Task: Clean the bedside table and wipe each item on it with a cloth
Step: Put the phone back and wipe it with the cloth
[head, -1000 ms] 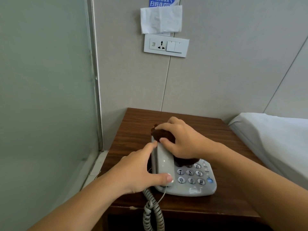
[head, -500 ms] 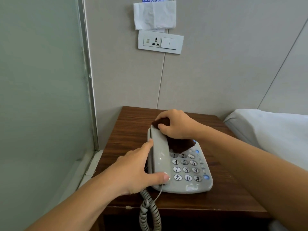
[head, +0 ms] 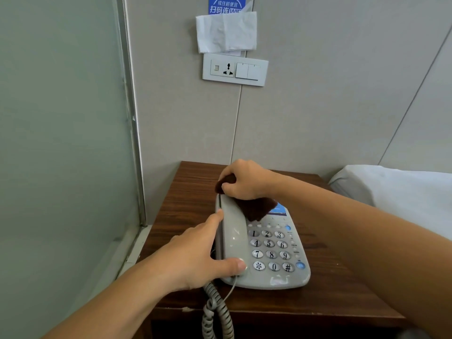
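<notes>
The left hand (head: 195, 258) reaches in from the lower left and steadies the telephone (head: 264, 250). Its thumb lies across the near end of the handset (head: 232, 238), and its index finger presses the handset's left side, so the fingers are clamped on the handset. The other fingers are hidden behind the unit.

The right hand (head: 244, 183) comes in from the right with the forearm crossing above the keypad. Its fingers are curled down and closed on a dark brown cloth (head: 254, 207), pressing it against the far end of the handset. A flap of cloth trails over the telephone's upper face, partly covering the blue display.

The telephone sits on the bedside table (head: 186, 192), toward its front edge and roughly midway between left and right edges. The coiled cord (head: 215, 311) hangs over the front edge.

Compared with half a second ago, the right hand and cloth have stayed at the far end of the handset, shifted slightly to the rear. More of the keypad's top row is exposed. The left hand's grip is unchanged.
</notes>
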`<state>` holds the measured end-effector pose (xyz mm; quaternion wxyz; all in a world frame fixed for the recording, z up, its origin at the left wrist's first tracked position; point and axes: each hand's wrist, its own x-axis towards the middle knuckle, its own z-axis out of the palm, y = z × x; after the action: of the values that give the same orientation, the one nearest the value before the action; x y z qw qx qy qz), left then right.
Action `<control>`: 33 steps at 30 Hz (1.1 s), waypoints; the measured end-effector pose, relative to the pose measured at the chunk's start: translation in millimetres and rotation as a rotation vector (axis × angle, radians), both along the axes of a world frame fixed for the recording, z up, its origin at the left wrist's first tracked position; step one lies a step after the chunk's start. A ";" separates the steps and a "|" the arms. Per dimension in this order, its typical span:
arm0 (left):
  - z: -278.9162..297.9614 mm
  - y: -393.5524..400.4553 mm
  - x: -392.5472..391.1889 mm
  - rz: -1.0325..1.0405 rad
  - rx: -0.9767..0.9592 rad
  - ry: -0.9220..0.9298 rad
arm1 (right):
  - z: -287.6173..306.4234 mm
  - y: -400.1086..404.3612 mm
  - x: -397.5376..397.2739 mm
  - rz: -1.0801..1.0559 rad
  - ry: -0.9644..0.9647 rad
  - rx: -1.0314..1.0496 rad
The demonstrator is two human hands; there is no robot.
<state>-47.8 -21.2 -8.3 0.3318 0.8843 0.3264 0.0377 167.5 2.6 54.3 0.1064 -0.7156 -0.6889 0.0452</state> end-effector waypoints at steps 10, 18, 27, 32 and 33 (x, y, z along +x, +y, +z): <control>13.0 -8.5 -0.5 -0.002 0.120 0.088 | -17.8 -122.4 -28.7 0.254 0.009 0.029; 11.3 -6.6 0.5 -0.013 0.098 0.080 | -16.7 -56.7 3.0 0.039 -0.005 0.166; 8.0 -2.6 0.3 -0.027 0.143 0.130 | -31.0 -148.1 -26.1 0.336 0.000 0.055; 1.1 0.7 -0.1 -0.063 0.273 0.172 | -23.3 -130.8 -26.8 0.338 -0.083 0.075; 0.9 2.0 -0.3 -0.066 0.290 0.164 | -23.2 -121.4 -24.6 0.306 -0.092 0.125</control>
<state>-48.1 -19.2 -7.4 0.1740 0.9333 0.3141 0.0009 142.9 -118.8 31.1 0.1111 -0.5957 -0.7954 -0.0148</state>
